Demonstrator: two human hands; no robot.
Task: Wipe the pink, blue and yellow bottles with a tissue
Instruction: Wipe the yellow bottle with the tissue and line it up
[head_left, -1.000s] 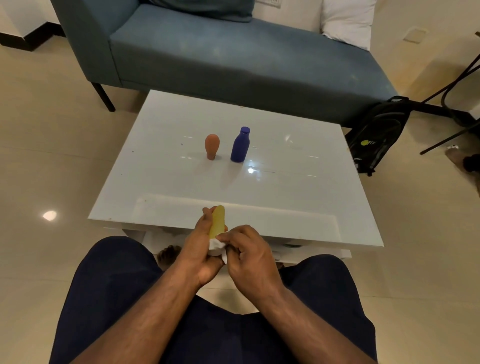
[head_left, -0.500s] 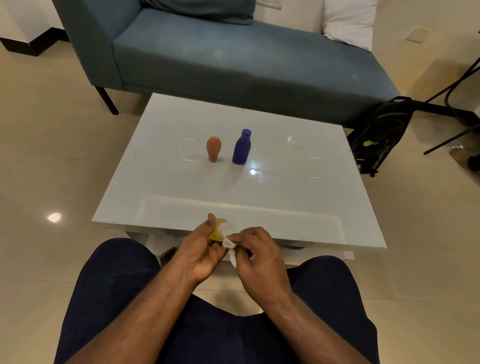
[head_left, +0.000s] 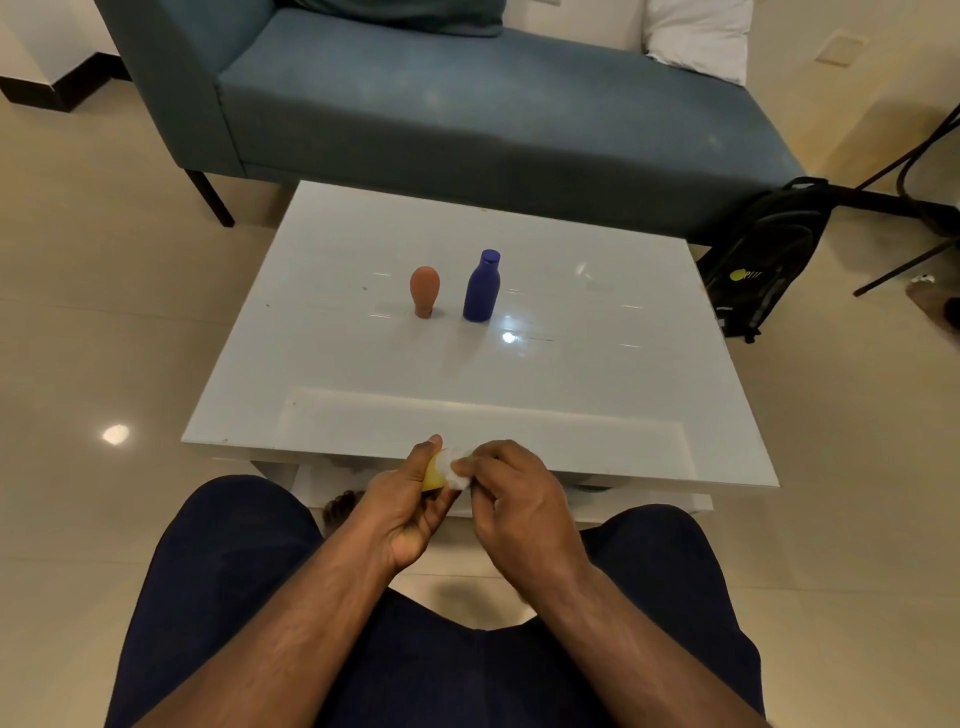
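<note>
I see a glossy white counter filling the middle of the frame, its near edge toward the lower centre. Two things stand upright on it, a little above centre: a pink bottle, set on its narrow end, and just right of it, apart from it, a blue bottle with its cap on top. A bright ceiling-light reflection sits on the surface just below and right of the blue one.

The person wears dark navy trousers; both forearms are bare, with no sleeves, watch or rings visible.
</note>
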